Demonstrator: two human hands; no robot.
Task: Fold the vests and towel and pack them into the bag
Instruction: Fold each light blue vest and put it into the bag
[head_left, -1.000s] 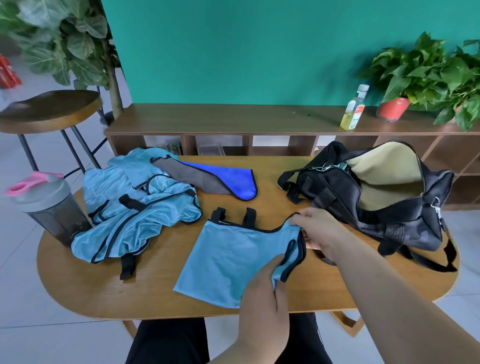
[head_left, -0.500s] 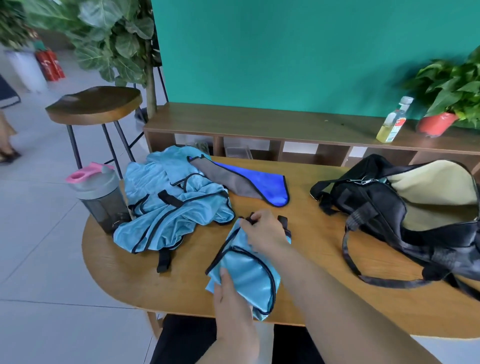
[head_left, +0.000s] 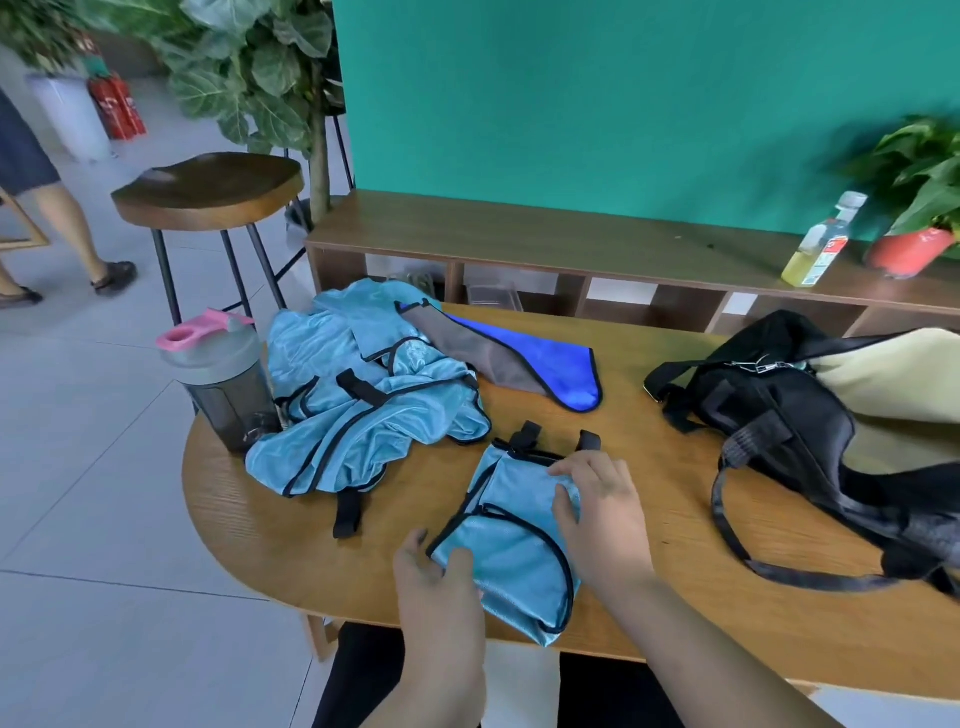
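On the wooden table (head_left: 670, 493), the folded vest (head_left: 514, 551) lies left of the open bag (head_left: 779, 415). Our left hand (head_left: 436, 582) pinches its corner away from the bag, and our right hand (head_left: 597, 499) rests on it, fingers loosely spread. We should flatten the crease before lifting it toward the bag.
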